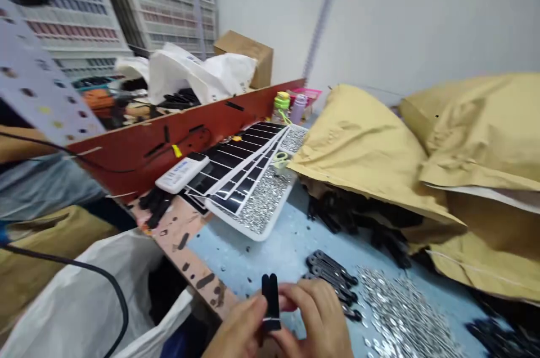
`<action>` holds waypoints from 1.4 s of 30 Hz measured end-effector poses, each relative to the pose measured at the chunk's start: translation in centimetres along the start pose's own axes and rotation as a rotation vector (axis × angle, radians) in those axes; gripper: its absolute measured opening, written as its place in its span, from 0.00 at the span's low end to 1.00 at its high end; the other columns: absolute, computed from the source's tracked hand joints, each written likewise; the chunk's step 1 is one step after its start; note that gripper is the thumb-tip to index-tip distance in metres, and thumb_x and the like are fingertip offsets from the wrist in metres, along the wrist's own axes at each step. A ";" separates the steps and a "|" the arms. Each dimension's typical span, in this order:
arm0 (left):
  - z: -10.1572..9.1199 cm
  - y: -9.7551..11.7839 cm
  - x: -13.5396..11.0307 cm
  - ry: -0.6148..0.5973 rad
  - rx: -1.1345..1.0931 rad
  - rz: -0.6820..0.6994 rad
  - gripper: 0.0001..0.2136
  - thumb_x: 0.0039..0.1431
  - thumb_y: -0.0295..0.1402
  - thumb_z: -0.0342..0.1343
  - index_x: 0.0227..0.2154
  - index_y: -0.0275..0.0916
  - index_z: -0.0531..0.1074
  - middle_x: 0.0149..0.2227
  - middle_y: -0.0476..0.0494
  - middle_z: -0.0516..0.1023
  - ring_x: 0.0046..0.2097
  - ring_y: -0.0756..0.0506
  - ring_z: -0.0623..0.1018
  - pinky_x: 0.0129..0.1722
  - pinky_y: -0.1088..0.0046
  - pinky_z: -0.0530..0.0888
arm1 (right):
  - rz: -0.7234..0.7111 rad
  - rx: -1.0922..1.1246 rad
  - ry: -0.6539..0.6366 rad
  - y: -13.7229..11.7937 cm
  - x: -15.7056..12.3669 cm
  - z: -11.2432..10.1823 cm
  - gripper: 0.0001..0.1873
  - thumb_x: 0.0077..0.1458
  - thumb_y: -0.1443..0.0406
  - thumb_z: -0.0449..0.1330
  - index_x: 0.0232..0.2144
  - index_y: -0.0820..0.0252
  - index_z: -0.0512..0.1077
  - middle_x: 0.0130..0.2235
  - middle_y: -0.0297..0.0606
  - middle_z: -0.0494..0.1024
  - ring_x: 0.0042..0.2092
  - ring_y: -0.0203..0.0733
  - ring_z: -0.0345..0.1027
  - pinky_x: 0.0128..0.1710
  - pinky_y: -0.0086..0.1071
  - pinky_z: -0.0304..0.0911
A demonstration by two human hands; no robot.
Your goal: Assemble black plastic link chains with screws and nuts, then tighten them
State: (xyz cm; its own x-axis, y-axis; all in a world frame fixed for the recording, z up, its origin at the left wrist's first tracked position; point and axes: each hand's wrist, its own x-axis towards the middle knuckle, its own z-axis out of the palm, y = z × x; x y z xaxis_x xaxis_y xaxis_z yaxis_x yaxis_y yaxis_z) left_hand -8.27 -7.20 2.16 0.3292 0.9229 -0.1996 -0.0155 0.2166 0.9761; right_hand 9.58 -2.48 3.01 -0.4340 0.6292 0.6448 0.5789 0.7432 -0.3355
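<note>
Between my two hands, near the bottom middle of the head view, is a small black part (271,299) with two upright prongs side by side. The fingers of my left hand (240,327) press on its left side. On the other side, my right hand (316,316) is curled with its fingertips against the part. Just beyond my right hand lie several flat black plastic pieces (329,273) with ring-shaped ends. A pile of small silver metal pieces (405,313) spreads to their right on the blue tabletop (228,248).
A white tray (257,234) holds silver bits, black label sheets (236,150) and green-handled scissors (279,159). Yellow sacks (363,138) spill black parts at right. A red-brown board (147,144) edges the table. A white bag (113,268) hangs lower left; another person's arm (21,144) shows beyond.
</note>
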 end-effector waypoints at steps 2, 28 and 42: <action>1.3 -0.1 2.1 0.058 0.061 0.159 0.17 0.67 0.44 0.43 0.46 0.45 0.75 0.57 0.44 0.69 0.57 0.38 0.70 0.54 0.55 0.70 | 0.126 -0.067 -0.028 0.3 -0.8 -1.0 0.29 0.49 0.55 0.65 0.51 0.58 0.65 0.40 0.45 0.75 0.39 0.51 0.71 0.38 0.42 0.69; 3.9 -1.7 5.7 -0.063 1.376 0.649 0.24 0.61 0.26 0.48 0.60 0.43 0.60 0.58 0.48 0.69 0.55 0.40 0.67 0.52 0.61 0.60 | 1.045 0.380 0.142 5.7 -5.3 -3.0 0.20 0.48 0.52 0.62 0.15 0.59 0.69 0.32 0.41 0.71 0.32 0.42 0.67 0.26 0.31 0.62; 3.4 -1.5 5.9 -0.115 1.318 0.646 0.27 0.57 0.21 0.48 0.60 0.42 0.60 0.57 0.46 0.69 0.57 0.41 0.67 0.54 0.59 0.60 | 1.042 0.404 0.060 6.7 -5.2 -3.4 0.18 0.48 0.55 0.63 0.15 0.59 0.69 0.30 0.39 0.70 0.31 0.41 0.66 0.27 0.31 0.61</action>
State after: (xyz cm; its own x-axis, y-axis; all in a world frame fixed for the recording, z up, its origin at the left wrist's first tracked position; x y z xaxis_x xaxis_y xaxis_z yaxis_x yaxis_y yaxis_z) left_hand -3.13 -3.19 -0.14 0.6724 0.7011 0.2373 0.6457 -0.7123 0.2750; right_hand 18.10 -1.52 -0.23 0.1727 0.9836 -0.0526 0.3687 -0.1140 -0.9225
